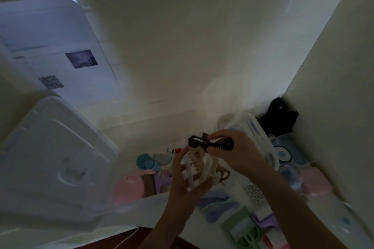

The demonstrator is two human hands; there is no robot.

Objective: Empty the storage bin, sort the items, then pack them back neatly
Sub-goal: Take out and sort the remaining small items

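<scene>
Dim white counter [178, 127], right hand [232, 151] pinching a black hair claw clip [210, 142] above it, left hand [186, 176] gripping a bunch of cream claw clips [202, 170], white bin lid [54, 159] at left, pink and blue items beneath the hands, green comb [242, 228] near the front edge.

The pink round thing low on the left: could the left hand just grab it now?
Probably not straight away. The left hand already holds pale hair clips. The pink round thing lies close beside it with nothing over it, so the path looks free once that hand is emptied.
</scene>
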